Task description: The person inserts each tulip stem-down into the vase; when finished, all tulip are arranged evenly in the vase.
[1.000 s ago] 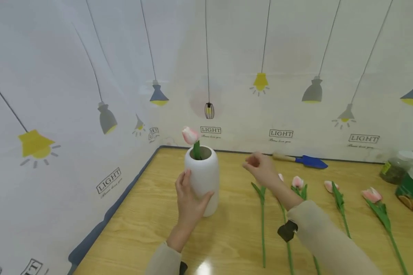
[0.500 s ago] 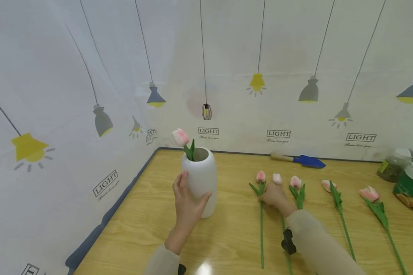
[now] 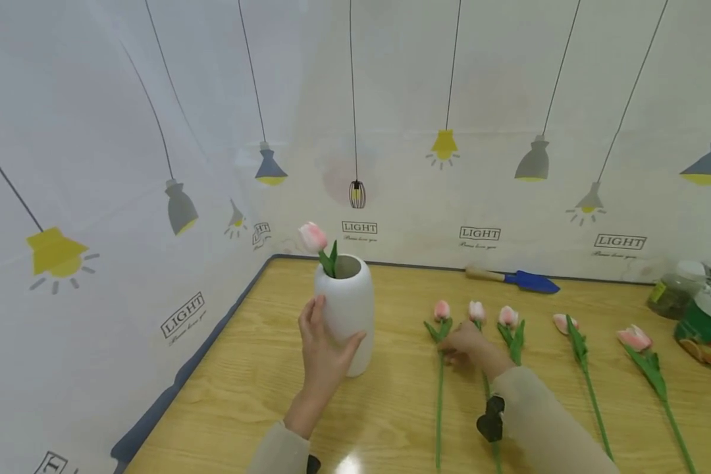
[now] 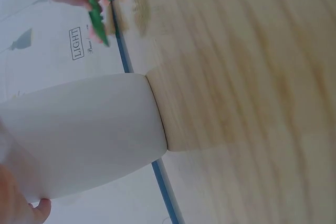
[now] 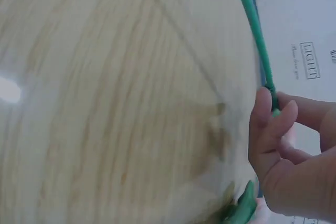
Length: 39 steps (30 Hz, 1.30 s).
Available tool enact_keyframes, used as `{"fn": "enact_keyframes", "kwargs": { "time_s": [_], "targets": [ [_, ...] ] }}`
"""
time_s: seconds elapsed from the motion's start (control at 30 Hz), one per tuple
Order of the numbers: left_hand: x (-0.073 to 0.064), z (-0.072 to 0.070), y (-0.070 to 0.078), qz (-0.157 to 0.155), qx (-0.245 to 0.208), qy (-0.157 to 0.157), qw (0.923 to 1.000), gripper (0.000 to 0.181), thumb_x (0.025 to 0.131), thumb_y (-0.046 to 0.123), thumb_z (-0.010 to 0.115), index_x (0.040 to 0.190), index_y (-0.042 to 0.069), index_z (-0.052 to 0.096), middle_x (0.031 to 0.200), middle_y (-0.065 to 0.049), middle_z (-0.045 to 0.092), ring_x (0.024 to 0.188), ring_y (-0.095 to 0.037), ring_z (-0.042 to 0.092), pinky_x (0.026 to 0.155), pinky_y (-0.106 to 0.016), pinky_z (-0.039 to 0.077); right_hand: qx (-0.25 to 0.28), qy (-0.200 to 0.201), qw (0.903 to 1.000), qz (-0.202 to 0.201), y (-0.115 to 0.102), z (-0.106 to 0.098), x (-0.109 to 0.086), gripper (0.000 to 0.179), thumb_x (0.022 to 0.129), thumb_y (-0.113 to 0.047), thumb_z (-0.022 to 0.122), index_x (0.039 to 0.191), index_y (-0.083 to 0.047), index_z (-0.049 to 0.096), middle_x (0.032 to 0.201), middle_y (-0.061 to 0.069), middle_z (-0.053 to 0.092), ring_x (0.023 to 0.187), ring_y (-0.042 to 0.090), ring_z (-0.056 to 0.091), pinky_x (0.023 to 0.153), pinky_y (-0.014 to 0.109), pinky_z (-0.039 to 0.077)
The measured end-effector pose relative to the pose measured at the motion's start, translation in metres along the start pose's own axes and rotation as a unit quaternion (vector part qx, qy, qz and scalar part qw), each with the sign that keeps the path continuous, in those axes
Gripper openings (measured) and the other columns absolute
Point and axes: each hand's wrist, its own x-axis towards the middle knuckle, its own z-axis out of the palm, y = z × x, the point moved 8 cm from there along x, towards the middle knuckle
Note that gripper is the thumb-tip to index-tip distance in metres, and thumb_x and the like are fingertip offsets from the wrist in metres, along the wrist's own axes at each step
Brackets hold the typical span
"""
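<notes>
In the head view a white vase (image 3: 352, 306) stands upright on the wooden table, and my left hand (image 3: 326, 355) grips its side. One pink-and-white tulip (image 3: 314, 237) leans left out of its mouth. The vase (image 4: 89, 129) fills much of the left wrist view, with some of my fingers at its edge. To the right of the vase, my right hand (image 3: 471, 345) pinches a tulip (image 3: 440, 401) below its leaves. The right wrist view has that green stem (image 5: 257, 35) between thumb and fingertips, apart from the tabletop, with its shadow on the wood.
Several more tulips lie right of the held one, including a pale one (image 3: 476, 311) beside my right hand and another (image 3: 634, 338) farther right. A blue trowel (image 3: 530, 282) lies by the back wall. A jar (image 3: 675, 289) and a green bag (image 3: 708, 329) stand far right.
My right hand has come down from beside the vase to the nearest tulip, pinched its stem and shifted it slightly left. The tulip in the vase has tipped left. My left hand stays on the vase.
</notes>
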Motion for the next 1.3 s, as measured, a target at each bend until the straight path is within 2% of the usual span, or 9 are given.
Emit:
{"fn": "enact_keyframes", "kwargs": {
  "time_s": [0.1, 0.23, 0.43, 0.6, 0.67, 0.8, 0.9, 1.17, 1.3],
  "targets": [
    [0.0, -0.001, 0.001, -0.001, -0.001, -0.002, 1.0, 0.093, 0.063, 0.022, 0.079, 0.137, 0.019, 0.022, 0.13, -0.021, 0.028, 0.113, -0.042, 0.043, 0.084, -0.055, 0.045, 0.047, -0.025, 0.9983, -0.021, -0.01, 0.001, -0.003, 0.033, 0.078, -0.004, 0.061, 0.102, 0.009, 0.044, 0.06, 0.001, 0.058, 0.047, 0.008, 0.057, 0.044, 0.017, 0.045],
    [0.001, -0.002, 0.002, -0.002, -0.004, -0.004, 1.0, 0.093, 0.064, 0.021, 0.079, 0.137, 0.021, 0.021, 0.129, -0.021, 0.028, 0.112, -0.042, 0.042, 0.083, -0.056, 0.044, 0.051, -0.036, 0.9959, -0.065, -0.046, -0.005, -0.013, 0.046, 0.083, -0.012, 0.058, 0.121, 0.008, 0.039, 0.081, 0.002, 0.063, 0.059, 0.009, 0.063, 0.05, 0.018, 0.047],
    [0.003, 0.0, 0.005, 0.004, -0.008, -0.005, 0.9999, 0.091, 0.065, 0.022, 0.078, 0.137, 0.02, 0.023, 0.129, -0.022, 0.029, 0.113, -0.041, 0.042, 0.083, -0.056, 0.044, 0.011, 0.034, 0.9896, -0.14, -0.118, -0.03, -0.03, 0.043, 0.086, -0.019, 0.055, 0.123, -0.001, 0.041, 0.112, 0.02, 0.058, 0.074, 0.018, 0.066, 0.056, 0.023, 0.05],
    [0.004, -0.001, 0.003, 0.005, -0.001, 0.0, 1.0, 0.092, 0.064, 0.021, 0.079, 0.137, 0.021, 0.022, 0.129, -0.021, 0.028, 0.112, -0.041, 0.043, 0.083, -0.056, 0.045, 0.008, 0.066, 0.9781, -0.197, -0.179, -0.038, -0.05, 0.038, 0.085, -0.021, 0.057, 0.118, -0.005, 0.046, 0.108, 0.017, 0.06, 0.069, 0.013, 0.065, 0.049, 0.023, 0.047],
    [0.003, -0.001, 0.003, 0.004, -0.001, 0.001, 1.0, 0.092, 0.064, 0.022, 0.079, 0.137, 0.02, 0.022, 0.129, -0.022, 0.028, 0.112, -0.042, 0.043, 0.083, -0.056, 0.045, 0.014, 0.074, 0.9702, -0.23, -0.204, -0.042, -0.061, 0.037, 0.085, -0.022, 0.058, 0.116, -0.006, 0.047, 0.1, 0.012, 0.062, 0.064, 0.009, 0.063, 0.046, 0.023, 0.045],
    [0.0, -0.001, 0.004, 0.0, -0.002, -0.002, 1.0, 0.093, 0.064, 0.021, 0.079, 0.137, 0.021, 0.022, 0.129, -0.022, 0.029, 0.112, -0.043, 0.043, 0.082, -0.056, 0.045, 0.017, 0.107, 0.9453, -0.307, -0.25, -0.053, -0.088, 0.034, 0.084, -0.023, 0.06, 0.112, -0.008, 0.05, 0.087, 0.001, 0.061, 0.06, 0.005, 0.062, 0.041, 0.023, 0.043],
    [0.001, -0.001, 0.003, 0.0, 0.002, 0.001, 1.0, 0.093, 0.063, 0.02, 0.079, 0.137, 0.021, 0.022, 0.128, -0.022, 0.029, 0.111, -0.043, 0.044, 0.082, -0.057, 0.045, 0.02, 0.132, 0.9244, -0.357, -0.28, -0.06, -0.108, 0.033, 0.083, -0.023, 0.061, 0.112, -0.009, 0.051, 0.085, -0.003, 0.058, 0.061, 0.006, 0.062, 0.04, 0.022, 0.042],
    [0.002, 0.002, 0.001, -0.011, 0.009, -0.005, 0.9999, 0.092, 0.065, 0.022, 0.078, 0.137, 0.022, 0.021, 0.128, -0.02, 0.029, 0.111, -0.043, 0.044, 0.082, -0.057, 0.044, 0.068, 0.166, 0.8799, -0.44, -0.336, -0.069, -0.161, 0.026, 0.082, -0.019, 0.062, 0.104, -0.011, 0.052, 0.08, -0.002, 0.053, 0.062, 0.008, 0.061, 0.041, 0.02, 0.042],
    [0.001, 0.0, 0.002, -0.004, 0.019, 0.0, 0.9998, 0.094, 0.063, 0.022, 0.079, 0.137, 0.02, 0.022, 0.127, -0.021, 0.029, 0.11, -0.043, 0.044, 0.082, -0.055, 0.045, 0.1, 0.162, 0.8568, -0.479, -0.359, -0.058, -0.192, 0.02, 0.082, -0.012, 0.061, 0.1, -0.01, 0.053, 0.077, -0.001, 0.054, 0.059, 0.007, 0.06, 0.042, 0.019, 0.044]
  ]
}}
